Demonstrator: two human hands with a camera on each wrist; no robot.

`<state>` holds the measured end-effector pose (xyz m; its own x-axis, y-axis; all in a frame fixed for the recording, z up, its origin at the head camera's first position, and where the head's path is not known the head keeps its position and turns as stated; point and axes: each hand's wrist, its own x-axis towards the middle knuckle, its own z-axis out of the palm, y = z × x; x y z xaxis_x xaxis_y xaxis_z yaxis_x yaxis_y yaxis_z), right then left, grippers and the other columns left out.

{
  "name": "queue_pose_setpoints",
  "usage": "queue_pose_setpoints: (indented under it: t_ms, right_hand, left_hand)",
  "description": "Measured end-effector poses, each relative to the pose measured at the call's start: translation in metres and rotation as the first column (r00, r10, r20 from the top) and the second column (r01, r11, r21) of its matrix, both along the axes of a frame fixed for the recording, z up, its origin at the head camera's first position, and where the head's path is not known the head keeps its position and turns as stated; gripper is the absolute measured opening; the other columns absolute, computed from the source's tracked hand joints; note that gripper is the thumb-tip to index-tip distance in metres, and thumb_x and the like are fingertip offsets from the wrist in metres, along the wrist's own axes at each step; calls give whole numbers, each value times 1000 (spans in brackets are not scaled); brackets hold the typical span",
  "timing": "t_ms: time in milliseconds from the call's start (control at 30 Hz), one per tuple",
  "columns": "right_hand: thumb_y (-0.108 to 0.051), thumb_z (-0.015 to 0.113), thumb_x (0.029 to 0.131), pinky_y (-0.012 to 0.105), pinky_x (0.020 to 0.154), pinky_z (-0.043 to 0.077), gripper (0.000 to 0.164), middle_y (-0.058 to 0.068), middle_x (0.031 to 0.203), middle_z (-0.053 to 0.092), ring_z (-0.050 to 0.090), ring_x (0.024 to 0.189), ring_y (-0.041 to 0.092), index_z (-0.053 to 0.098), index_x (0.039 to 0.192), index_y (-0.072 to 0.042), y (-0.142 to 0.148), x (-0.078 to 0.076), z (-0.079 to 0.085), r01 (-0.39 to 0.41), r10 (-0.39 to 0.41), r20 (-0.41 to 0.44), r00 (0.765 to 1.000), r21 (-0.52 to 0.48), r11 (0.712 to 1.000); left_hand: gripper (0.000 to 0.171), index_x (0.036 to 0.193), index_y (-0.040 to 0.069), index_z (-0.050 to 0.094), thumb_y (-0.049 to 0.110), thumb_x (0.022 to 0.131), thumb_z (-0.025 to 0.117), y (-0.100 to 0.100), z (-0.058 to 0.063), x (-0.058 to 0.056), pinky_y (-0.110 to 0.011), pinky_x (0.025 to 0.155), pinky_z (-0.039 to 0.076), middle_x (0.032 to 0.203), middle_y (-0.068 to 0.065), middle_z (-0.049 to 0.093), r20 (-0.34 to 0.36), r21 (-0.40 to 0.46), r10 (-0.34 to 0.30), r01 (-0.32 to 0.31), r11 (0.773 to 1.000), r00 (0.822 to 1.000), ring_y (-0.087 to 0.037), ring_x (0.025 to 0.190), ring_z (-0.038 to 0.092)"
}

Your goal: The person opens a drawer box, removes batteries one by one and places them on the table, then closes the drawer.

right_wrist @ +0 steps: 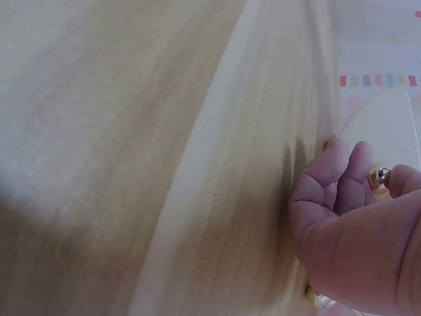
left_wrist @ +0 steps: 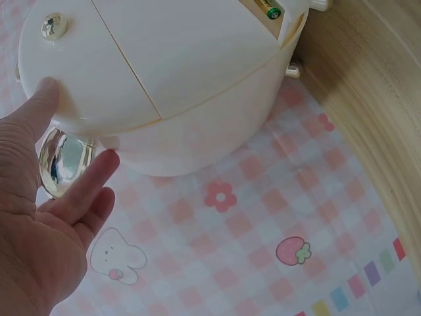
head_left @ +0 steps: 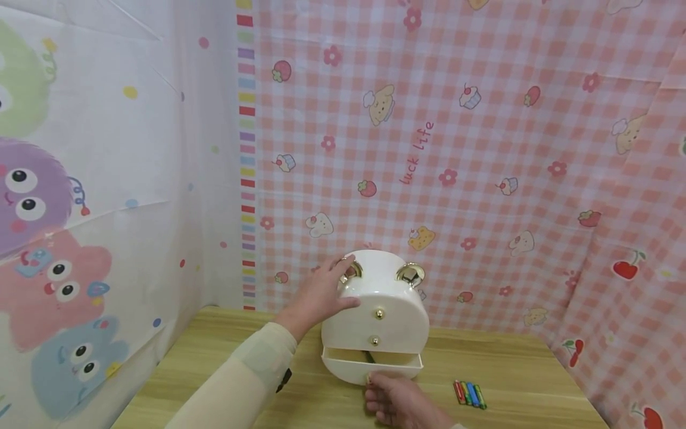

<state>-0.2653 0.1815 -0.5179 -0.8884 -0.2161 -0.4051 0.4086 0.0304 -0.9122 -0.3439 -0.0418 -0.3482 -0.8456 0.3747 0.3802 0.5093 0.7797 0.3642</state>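
A white drawer box (head_left: 383,277) with gold ear-shaped handles stands on the table, its bottom drawer (head_left: 343,366) pulled out. My left hand (head_left: 321,292) rests on the box's upper left around one gold ear (left_wrist: 64,161), thumb against the front and fingers extended along the side. Low at the front, my right hand (head_left: 399,399) pinches the bottom drawer's gold knob (right_wrist: 379,176) between thumb and fingers. Inside the drawer lies a battery (left_wrist: 268,9), green and gold at its end. Two more gold knobs sit on the upper drawers' fronts.
Several small coloured batteries (head_left: 470,394) lie side by side on the wooden table (head_left: 498,363), right of the box. A pink checked cloth (head_left: 461,143) hangs behind the table, and a white cartoon-printed cloth (head_left: 134,250) hangs on the left.
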Motion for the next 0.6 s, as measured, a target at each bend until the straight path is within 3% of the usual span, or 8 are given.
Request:
queue_pose_setpoints:
  t_ms: [333, 600]
  right_hand:
    - [-41, 65, 106, 23, 73, 56, 35, -1, 90, 78, 72, 82, 12, 75, 106, -7, 3, 10, -2, -47, 47, -8, 999, -25, 999]
    - [-37, 64, 106, 28, 79, 60, 35, 1, 95, 78, 74, 86, 14, 74, 111, -4, 5, 20, 0, -56, 55, -19, 998, -10, 998]
  left_hand:
    - [93, 165, 19, 41, 42, 89, 89, 1, 0, -1, -61, 113, 52, 168, -14, 43, -5, 14, -15, 15, 1000, 1000, -43, 139, 59]
    - [93, 165, 18, 42, 41, 88, 89, 1, -1, -1, -60, 111, 53, 167, -14, 43, -4, 29, -20, 21, 999, 1000, -43, 137, 61]
